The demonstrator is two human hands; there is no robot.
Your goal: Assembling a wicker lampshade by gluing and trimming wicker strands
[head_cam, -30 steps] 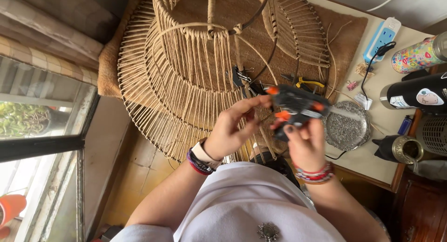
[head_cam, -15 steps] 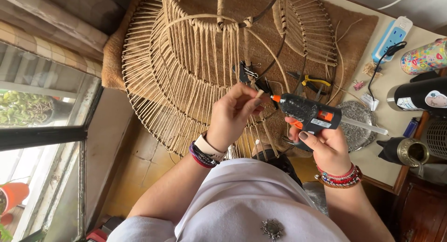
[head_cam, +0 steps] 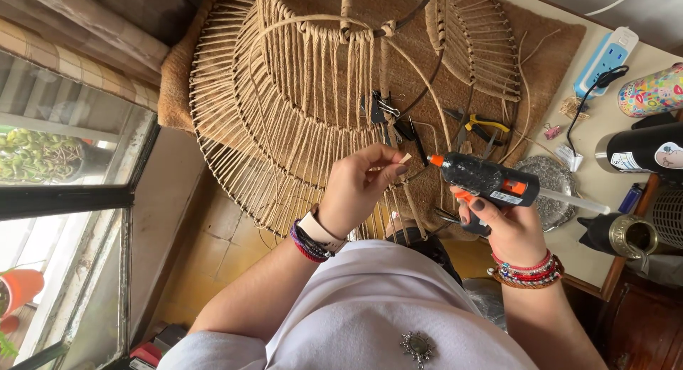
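Observation:
My left hand [head_cam: 359, 188] pinches the end of a tan cord [head_cam: 404, 159] between thumb and fingers, just in front of the big wire lampshade frame wrapped in tan cord [head_cam: 284, 99]. My right hand [head_cam: 501, 224] grips a black hot glue gun [head_cam: 487, 179] with an orange nozzle and trigger. The nozzle points left and sits a short gap from the cord end. A clear glue stick [head_cam: 573, 200] pokes out of the gun's back.
The frame rests on a woven brown mat [head_cam: 548, 50] on a beige table [head_cam: 626, 181]. Pliers with yellow handles [head_cam: 477, 124], a binder clip [head_cam: 380, 108], a silver dish [head_cam: 558, 192], a power strip [head_cam: 605, 57], a black flask [head_cam: 640, 151] and a patterned tumbler [head_cam: 651, 91] lie to the right. A window [head_cam: 57, 199] is at left.
My hands have drawn apart slightly: the glue gun has swung right and now lies level, while my left hand has come down with the cord end held up to the nozzle.

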